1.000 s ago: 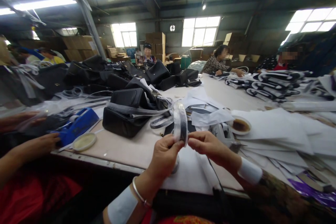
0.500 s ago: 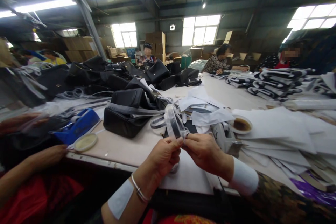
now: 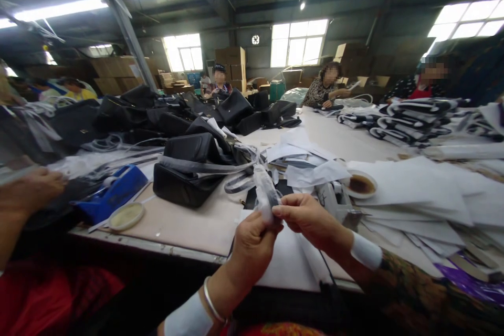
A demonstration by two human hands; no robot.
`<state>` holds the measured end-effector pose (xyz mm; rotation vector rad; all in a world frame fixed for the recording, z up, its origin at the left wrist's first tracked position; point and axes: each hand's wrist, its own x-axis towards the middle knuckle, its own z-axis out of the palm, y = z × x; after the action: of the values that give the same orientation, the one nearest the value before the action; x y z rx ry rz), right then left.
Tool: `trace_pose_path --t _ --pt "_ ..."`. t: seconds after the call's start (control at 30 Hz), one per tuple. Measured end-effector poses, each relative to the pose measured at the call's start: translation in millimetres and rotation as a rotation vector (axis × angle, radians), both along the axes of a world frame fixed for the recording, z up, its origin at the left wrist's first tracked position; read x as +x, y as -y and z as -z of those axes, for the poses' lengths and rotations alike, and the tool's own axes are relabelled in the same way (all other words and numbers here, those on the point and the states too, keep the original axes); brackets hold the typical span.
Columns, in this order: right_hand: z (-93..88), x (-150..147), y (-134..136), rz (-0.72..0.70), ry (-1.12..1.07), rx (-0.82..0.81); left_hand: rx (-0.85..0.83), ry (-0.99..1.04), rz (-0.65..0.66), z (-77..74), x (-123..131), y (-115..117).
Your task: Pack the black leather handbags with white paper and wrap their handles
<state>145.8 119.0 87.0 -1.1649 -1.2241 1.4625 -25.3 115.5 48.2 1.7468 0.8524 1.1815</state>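
Left hand [image 3: 255,241] and right hand [image 3: 313,220] clamp fingers [image 3: 284,212] on one wrapped strap [image 3: 264,184] between two shallow dishes [image 3: 126,215] [image 3: 372,189].

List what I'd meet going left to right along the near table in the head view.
Co-worker's hand, blue tape dispenser, nearest black bag, left hand, right hand, dish of brown stuff, purple plastic.

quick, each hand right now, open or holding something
Left hand: closed, holding the wrapped strap.
Right hand: touching the wrapped strap; whether its grip is closed cannot be told.
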Motion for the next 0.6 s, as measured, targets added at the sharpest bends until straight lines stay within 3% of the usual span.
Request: trace_pose_path --t 0.07,0.17,0.3,0.37,0.4,0.47,0.6 --pt "0.3 0 2 -0.014 0.084 0.116 -0.263 0.078 0.145 -4.9 -6 -3" --pt "2.9 4 5 -0.079 0.384 0.462 -0.73 0.326 0.357 -15.0 -13 -10" --pt "12.4 3 9 -0.102 0.918 0.989 -0.944 0.556 0.274 -17.3 -5 -16" --pt "16.2 1 10 -0.104 1.148 1.107 -0.975 0.616 0.222 -13.6 0 -17" --pt "16.9 2 10 -0.112 1.198 1.113 -0.967 0.609 0.201 -11.8 2 -17" --pt "15.4 5 9 -0.143 1.097 1.004 -0.844 0.489 0.141 -9.4 2 -15" --pt "7.9 10 0 -0.151 0.424 0.413 -0.256 0.061 -0.027 -8.5 -2 -5"
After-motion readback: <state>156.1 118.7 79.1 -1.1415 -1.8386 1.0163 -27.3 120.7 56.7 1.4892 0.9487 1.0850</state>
